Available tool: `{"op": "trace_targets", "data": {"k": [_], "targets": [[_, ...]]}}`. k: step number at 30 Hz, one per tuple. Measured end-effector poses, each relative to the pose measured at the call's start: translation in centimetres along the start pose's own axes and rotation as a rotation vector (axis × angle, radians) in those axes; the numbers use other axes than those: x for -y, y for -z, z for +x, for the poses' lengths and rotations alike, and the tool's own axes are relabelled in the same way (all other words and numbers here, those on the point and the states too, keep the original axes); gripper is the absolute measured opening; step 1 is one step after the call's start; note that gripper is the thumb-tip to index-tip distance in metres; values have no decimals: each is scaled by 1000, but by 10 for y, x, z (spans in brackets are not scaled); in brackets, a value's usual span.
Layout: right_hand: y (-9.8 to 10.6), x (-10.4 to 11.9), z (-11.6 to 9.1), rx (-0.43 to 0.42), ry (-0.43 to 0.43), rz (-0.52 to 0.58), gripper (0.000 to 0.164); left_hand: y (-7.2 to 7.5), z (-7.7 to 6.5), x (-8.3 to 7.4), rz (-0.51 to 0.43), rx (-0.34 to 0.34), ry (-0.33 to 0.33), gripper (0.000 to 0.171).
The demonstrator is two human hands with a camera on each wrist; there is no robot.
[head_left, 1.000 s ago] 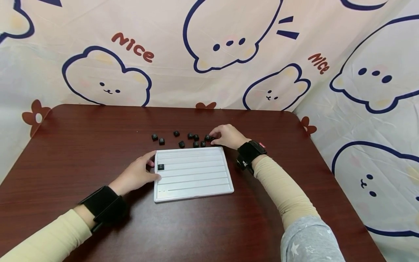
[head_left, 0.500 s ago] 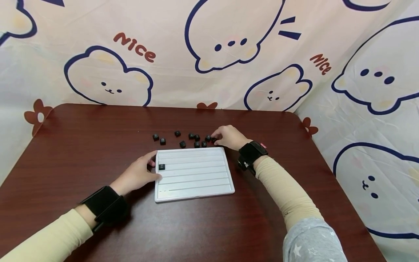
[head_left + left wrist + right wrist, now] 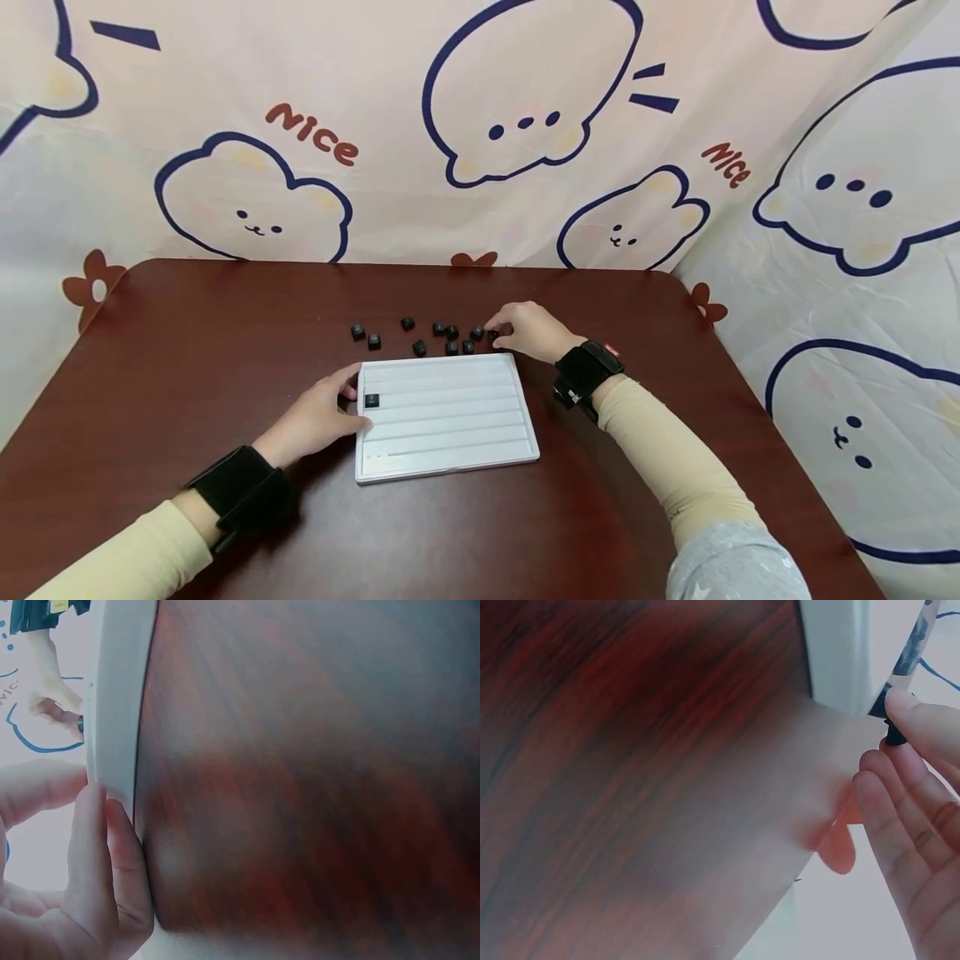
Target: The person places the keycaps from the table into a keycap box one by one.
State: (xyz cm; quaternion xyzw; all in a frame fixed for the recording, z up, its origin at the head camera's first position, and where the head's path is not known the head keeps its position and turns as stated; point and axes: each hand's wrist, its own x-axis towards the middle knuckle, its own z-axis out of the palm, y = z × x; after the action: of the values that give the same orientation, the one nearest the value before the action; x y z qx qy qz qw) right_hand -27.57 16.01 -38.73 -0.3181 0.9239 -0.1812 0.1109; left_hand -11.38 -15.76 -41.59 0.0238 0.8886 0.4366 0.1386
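A white ridged board (image 3: 450, 433) lies on the brown table, with one black keycap (image 3: 372, 401) on it near the left end. My left hand (image 3: 313, 419) holds the board's left edge, thumb over the rim and fingers against its side (image 3: 116, 697). Beyond the board's far right corner, my right hand (image 3: 531, 332) pinches another small black keycap (image 3: 895, 735) between thumb and fingertips; the fingers partly hide it. More black keycaps (image 3: 452, 332) are scattered along the board's far side, several of them close to the right fingertips.
The dark wooden table (image 3: 442, 542) has rounded far corners. Behind it and to the right hang pale cloths (image 3: 405, 208) with cartoon drawings. Two keycaps (image 3: 366, 337) lie apart from the others, off the board's far left corner.
The head view has tilted, so everything sits a little lower in it. My right wrist has shifted slightly right while its fingertips stay at the same keycap. The left hand keeps its place on the board.
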Motion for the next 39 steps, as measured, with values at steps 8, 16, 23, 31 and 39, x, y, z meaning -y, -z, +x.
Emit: {"op": "trace_targets", "data": {"k": [8, 16, 23, 31, 39], "targets": [[1, 11, -8, -6, 49, -14, 30, -1, -2, -1, -2, 1, -1, 87], [-1, 27, -6, 16, 103, -8, 30, 1, -3, -1, -10, 4, 12, 87], [-7, 41, -5, 39, 140, 3, 27, 0, -3, -4, 10, 7, 3, 88], [-11, 63, -1, 77, 203, 5, 26, 0, -2, -6, 13, 5, 12, 87], [-19, 73, 6, 99, 219, 20, 26, 0, -3, -6, 11, 7, 19, 87]]}}
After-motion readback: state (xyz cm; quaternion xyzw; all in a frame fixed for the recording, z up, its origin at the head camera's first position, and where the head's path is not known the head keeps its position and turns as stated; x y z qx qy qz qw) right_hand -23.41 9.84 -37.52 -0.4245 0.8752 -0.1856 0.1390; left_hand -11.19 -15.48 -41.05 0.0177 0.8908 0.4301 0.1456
